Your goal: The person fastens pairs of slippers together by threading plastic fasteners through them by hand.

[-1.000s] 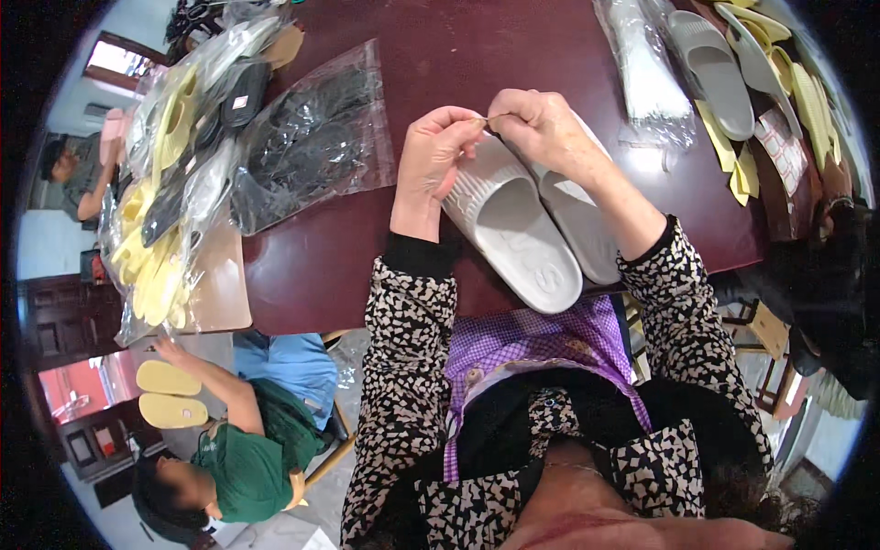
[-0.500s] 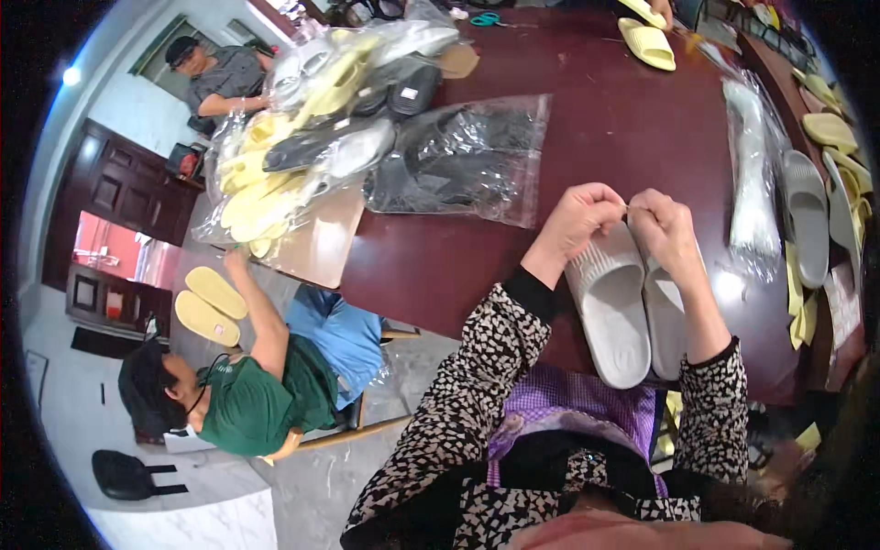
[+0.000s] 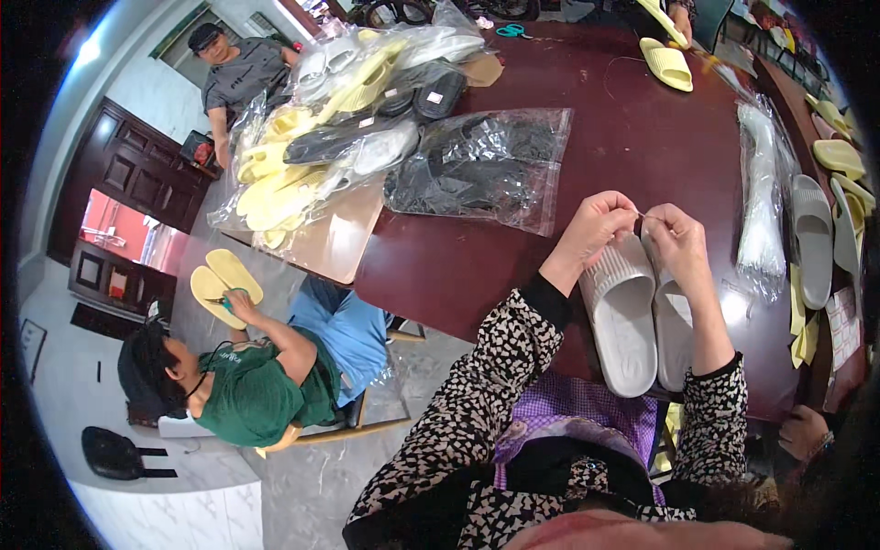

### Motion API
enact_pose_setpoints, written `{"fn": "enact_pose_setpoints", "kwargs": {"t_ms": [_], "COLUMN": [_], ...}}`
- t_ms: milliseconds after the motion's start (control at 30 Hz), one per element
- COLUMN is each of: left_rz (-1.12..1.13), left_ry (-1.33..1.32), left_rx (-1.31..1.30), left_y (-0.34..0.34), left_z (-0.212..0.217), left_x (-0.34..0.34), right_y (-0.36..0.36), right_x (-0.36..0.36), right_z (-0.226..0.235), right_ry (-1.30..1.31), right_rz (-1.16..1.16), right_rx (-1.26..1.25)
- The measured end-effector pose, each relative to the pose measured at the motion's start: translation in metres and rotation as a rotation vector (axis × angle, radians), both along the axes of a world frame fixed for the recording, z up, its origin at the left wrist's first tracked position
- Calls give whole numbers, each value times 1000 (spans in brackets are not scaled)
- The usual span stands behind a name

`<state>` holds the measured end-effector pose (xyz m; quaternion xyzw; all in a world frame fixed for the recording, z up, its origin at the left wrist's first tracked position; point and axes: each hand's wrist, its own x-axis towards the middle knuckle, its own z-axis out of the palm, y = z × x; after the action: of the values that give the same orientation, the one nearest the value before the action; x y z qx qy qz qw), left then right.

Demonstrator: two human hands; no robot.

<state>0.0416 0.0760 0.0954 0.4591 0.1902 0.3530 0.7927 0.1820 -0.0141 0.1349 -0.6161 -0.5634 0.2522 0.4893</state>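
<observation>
A pair of grey slippers lies before me on the table, the left slipper (image 3: 623,335) showing almost whole and the right slipper (image 3: 674,321) partly covered by my right wrist. Above their toe ends, my left hand (image 3: 600,225) and my right hand (image 3: 676,240) are closed in pinches, fingertips close together. Between them runs a short thin strand (image 3: 643,216), pale and fine. Whether it passes through the slippers is hidden by my fingers.
Bagged yellow, grey and black slippers (image 3: 367,119) pile at the far left beside a bagged black pair (image 3: 477,170). A clear bag of thin white strands (image 3: 759,188) lies right, near loose grey slippers (image 3: 811,243). A person in green (image 3: 261,394) handles yellow slippers (image 3: 229,275).
My hands have drawn slightly apart, and the strand now shows between them. The person in green has brought a hand onto the yellow slippers. The whole view has shifted slightly.
</observation>
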Motion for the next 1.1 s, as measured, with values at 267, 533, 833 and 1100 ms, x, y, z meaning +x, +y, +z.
{"fn": "enact_pose_setpoints", "kwargs": {"t_ms": [267, 533, 833, 1100], "left_rz": [295, 481, 253, 306], "left_ry": [52, 166, -66, -85], "left_rx": [79, 149, 79, 151], "left_y": [14, 29, 23, 41], "left_z": [-4, -21, -18, -19], "left_x": [0, -5, 3, -7], "right_y": [-50, -93, -74, -57], "right_x": [22, 21, -1, -2], "right_z": [14, -12, -25, -38], "right_ry": [-325, -448, -459, -527], "right_rz": [-223, -128, -85, -195], "right_rx": [97, -153, -229, -141]}}
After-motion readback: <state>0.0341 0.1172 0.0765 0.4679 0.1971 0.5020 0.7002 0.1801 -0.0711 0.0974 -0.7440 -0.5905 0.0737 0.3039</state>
